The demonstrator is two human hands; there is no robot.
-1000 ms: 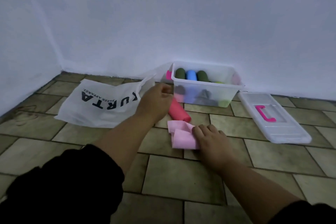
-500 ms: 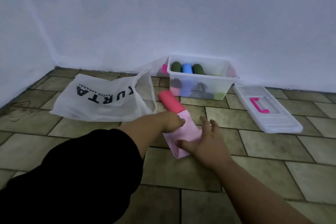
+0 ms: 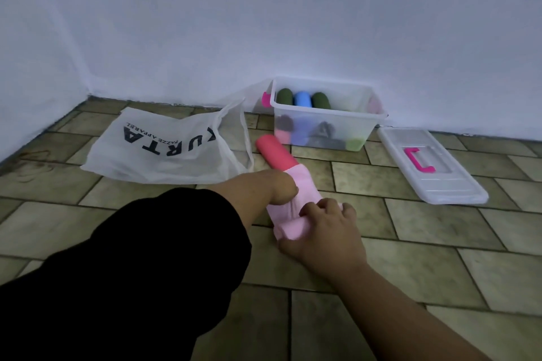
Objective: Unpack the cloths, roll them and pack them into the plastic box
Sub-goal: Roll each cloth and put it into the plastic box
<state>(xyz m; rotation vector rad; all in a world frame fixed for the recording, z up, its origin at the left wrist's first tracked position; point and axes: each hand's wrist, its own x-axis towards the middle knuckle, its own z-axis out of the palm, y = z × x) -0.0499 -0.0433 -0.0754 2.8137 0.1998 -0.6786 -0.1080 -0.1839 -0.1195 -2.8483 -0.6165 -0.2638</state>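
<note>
A light pink cloth (image 3: 302,184) lies on the tiled floor in front of me, its near end rolled up. My right hand (image 3: 322,228) curls over that rolled end. My left hand (image 3: 283,187) grips the cloth's left edge a little further up. A rolled red cloth (image 3: 274,154) lies just beyond the pink one. The clear plastic box (image 3: 328,116) stands against the wall and holds several rolled cloths, green and blue ones on top.
A white fabric bag (image 3: 170,146) with black lettering lies flat to the left of the box. The box's clear lid (image 3: 431,173) with a pink handle lies on the floor to the right. White walls meet in the left corner.
My left hand came back from the red roll to the pink cloth. The pink cloth was spread out lengthwise, and my right hand has curled over its near end and rolled it.
</note>
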